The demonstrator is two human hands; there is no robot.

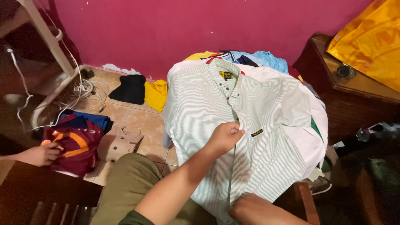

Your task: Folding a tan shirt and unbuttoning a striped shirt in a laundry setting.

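Observation:
A pale, finely striped button-up shirt (266, 125) lies spread face-up over a heap of clothes. My left hand (225, 137) reaches in from the lower left and pinches the shirt's front placket at mid-chest. My right hand (251, 208) is at the bottom edge of the view, closed on the same placket near the hem. The shirt's collar points toward the pink wall, and a small dark tag sits on its chest.
Another person's hand (39, 154) rests on a maroon and orange garment (77, 146) on the tiled floor at left. Black (131, 88) and yellow (156, 93) cloths lie by the wall. A dark wooden cabinet (350, 104) with an orange bag (371, 41) stands at right. White cables (81, 89) lie at left.

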